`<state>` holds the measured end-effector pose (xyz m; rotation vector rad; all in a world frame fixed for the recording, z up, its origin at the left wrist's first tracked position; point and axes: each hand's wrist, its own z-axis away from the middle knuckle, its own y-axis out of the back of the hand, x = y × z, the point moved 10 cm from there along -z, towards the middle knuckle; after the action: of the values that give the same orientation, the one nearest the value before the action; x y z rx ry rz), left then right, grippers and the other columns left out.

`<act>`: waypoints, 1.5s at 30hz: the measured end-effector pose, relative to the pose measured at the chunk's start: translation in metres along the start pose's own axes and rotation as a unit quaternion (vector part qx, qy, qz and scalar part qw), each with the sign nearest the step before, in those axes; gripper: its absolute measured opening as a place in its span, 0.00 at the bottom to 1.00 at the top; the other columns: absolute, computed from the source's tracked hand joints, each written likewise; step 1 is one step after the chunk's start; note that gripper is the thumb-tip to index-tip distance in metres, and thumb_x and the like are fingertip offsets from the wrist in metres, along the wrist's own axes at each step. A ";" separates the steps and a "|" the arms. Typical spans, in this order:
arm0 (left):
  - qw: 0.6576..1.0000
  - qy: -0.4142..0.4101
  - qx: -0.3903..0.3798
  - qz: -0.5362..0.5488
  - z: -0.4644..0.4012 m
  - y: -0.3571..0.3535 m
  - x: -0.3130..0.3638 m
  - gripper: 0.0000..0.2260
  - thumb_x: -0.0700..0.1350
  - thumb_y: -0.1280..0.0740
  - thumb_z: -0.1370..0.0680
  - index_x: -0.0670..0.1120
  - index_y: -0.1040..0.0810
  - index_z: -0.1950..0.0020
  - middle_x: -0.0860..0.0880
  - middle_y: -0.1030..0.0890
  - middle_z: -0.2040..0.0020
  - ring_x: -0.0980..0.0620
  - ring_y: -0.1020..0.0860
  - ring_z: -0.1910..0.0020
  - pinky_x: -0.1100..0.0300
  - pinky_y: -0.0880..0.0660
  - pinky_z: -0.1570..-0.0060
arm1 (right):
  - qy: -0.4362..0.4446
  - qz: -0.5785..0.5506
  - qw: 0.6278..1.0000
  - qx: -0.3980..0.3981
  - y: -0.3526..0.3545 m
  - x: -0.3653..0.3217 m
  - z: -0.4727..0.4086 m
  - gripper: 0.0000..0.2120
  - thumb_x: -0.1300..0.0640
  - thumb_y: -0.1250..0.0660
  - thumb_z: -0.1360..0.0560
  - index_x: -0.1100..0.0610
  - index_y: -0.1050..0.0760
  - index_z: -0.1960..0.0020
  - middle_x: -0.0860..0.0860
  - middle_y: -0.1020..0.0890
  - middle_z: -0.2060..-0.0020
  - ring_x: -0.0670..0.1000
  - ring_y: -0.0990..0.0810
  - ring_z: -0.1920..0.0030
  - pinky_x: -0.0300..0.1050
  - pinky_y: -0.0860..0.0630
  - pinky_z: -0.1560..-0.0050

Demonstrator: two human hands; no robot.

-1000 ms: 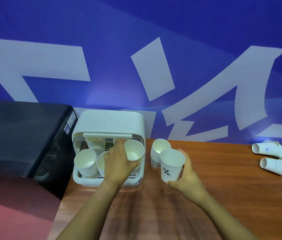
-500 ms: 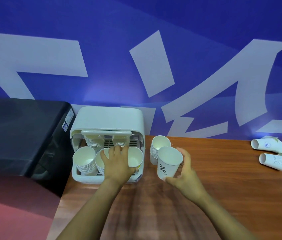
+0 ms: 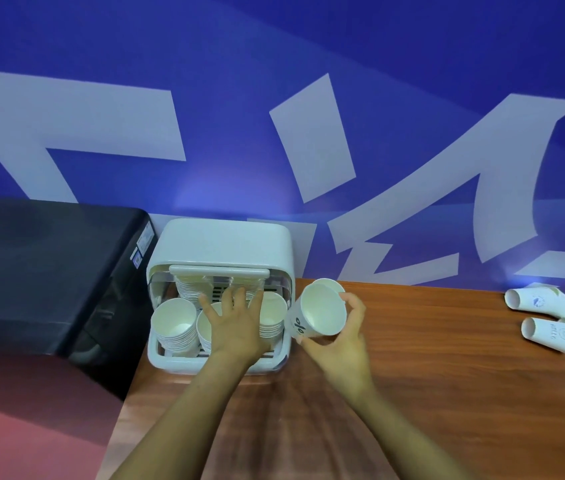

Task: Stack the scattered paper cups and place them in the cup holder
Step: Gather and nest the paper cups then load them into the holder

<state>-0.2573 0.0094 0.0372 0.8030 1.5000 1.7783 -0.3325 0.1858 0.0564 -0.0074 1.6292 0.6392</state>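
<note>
A white cup holder (image 3: 220, 242) stands at the table's back left, open at the front, with several stacks of white paper cups (image 3: 174, 327) inside. My left hand (image 3: 236, 323) rests flat over the middle and right stacks, fingers spread, gripping nothing. My right hand (image 3: 338, 336) holds a white paper cup (image 3: 319, 315) with a "%" mark, tilted to the left, right beside the holder's right wall. Behind that cup, another cup stack (image 3: 331, 284) on the table is mostly hidden. Loose cups (image 3: 548, 327) lie on their sides at the far right.
A black appliance (image 3: 49, 271) sits left of the holder, off the wooden table (image 3: 430, 393). A blue and white wall runs close behind. The table's left edge drops off just below the holder.
My right hand has lifted the "%" cup off the table, tilted it left and brought it closer to the holder. My left hand let go of the right stack and flattened over the cups.
</note>
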 end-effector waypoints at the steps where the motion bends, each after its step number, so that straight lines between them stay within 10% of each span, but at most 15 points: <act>1: 1.000 0.001 0.006 0.016 0.004 0.004 -0.002 0.40 0.61 0.34 0.28 0.54 0.51 0.22 0.47 0.47 0.24 0.45 0.53 0.24 0.30 0.58 0.32 | -0.001 -0.003 1.000 0.007 -0.004 -0.003 -0.001 0.41 0.59 0.20 0.39 0.46 0.42 0.35 0.34 0.28 0.47 0.47 0.25 0.47 0.41 0.25 0.49; 13: 0.989 0.033 0.043 0.135 0.044 0.023 -0.038 0.31 0.59 0.36 0.25 0.58 0.45 0.25 0.52 0.47 0.24 0.49 0.54 0.24 0.38 0.59 0.29 | -0.001 0.099 0.992 0.080 -0.049 -0.005 -0.001 0.39 0.50 0.21 0.39 0.42 0.43 0.38 0.48 0.21 0.45 0.59 0.21 0.47 0.51 0.23 0.53; 32: 0.983 0.018 0.062 0.171 0.049 0.046 -0.037 0.28 0.55 0.36 0.24 0.57 0.41 0.27 0.51 0.44 0.25 0.47 0.51 0.24 0.38 0.59 0.28 | -0.017 0.191 0.974 -0.122 -0.072 0.010 -0.010 0.37 0.59 0.30 0.32 0.48 0.40 0.27 0.49 0.35 0.32 0.52 0.29 0.34 0.48 0.29 0.35; 45: 0.977 -0.079 0.071 0.187 0.070 0.049 0.061 0.24 0.55 0.37 0.24 0.56 0.36 0.28 0.52 0.32 0.30 0.48 0.35 0.30 0.47 0.40 0.30 | 0.004 0.190 0.971 -0.144 0.042 0.017 0.011 0.17 0.59 0.30 0.28 0.53 0.25 0.40 0.50 0.24 0.46 0.47 0.22 0.55 0.36 0.26 0.52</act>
<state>-0.2418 0.0939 0.0983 1.3403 1.4516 1.8304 -0.3414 0.2319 0.0570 0.0910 1.5449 1.1688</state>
